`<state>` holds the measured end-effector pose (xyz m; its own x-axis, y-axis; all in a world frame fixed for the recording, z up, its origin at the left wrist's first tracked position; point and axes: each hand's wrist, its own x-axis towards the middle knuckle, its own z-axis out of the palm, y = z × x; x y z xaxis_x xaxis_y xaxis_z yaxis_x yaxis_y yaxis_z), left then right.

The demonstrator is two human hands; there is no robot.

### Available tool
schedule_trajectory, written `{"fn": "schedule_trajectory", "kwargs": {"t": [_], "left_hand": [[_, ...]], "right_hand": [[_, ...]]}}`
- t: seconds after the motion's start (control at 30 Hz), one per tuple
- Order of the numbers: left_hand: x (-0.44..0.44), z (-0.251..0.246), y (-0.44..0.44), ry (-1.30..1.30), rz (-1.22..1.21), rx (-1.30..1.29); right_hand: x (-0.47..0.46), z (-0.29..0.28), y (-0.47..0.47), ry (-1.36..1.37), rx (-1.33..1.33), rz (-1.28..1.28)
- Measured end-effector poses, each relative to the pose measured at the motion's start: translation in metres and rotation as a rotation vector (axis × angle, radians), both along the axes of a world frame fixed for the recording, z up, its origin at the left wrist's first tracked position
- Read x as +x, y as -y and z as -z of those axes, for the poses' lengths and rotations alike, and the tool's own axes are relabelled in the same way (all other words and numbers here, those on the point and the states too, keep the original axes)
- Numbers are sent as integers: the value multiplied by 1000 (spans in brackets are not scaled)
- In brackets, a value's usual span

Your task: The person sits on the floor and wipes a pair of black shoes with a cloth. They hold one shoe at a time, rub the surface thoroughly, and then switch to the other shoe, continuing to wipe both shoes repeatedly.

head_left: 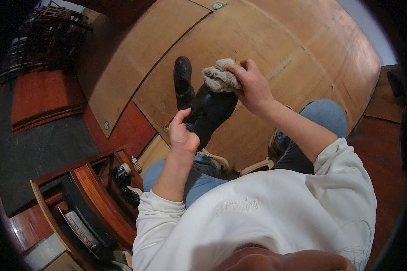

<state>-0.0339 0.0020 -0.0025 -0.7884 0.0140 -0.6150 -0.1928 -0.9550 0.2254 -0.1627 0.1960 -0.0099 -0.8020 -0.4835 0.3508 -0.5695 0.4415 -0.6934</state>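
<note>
My left hand [185, 133] grips a black leather shoe [212, 105], thumb on its near-left side. The shoe is held tilted in front of my knees, and the hand hides part of it. In my right hand [252, 83] is a bunched grey, worn cloth [220, 76], which lies against the upper end of this shoe. A second black shoe [182, 76] stands just beyond on the plywood floor, its lower end partly covered by the held shoe.
At my left stands a wooden box [95, 196] with compartments, a black plastic-wrapped item [123, 176] and a brush-like object [84, 233]. Red boards [45, 98] lie farther left, near a dark stacked rack [51, 37]. Plywood sheets [264, 40] cover the floor ahead.
</note>
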Motion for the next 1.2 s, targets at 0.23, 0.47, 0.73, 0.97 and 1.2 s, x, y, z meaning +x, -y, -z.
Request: {"fn": "schedule_trajectory", "kwargs": {"t": [0.23, 0.47, 0.73, 0.97, 1.2], "left_hand": [[-8, 6, 7, -12, -100, -91], [-12, 0, 8, -7, -130, -105], [-7, -16, -36, -274, 181, -639], [-6, -7, -23, -134, 64, -637], [-8, -3, -24, -49, 56, -379]], "right_hand": [[41, 1, 6, 271, 59, -294], [46, 8, 4, 473, -135, -285], [35, 11, 3, 394, -307, -183], [3, -6, -1, 223, -304, -150], [-19, -9, -3, 75, -270, 33]]}}
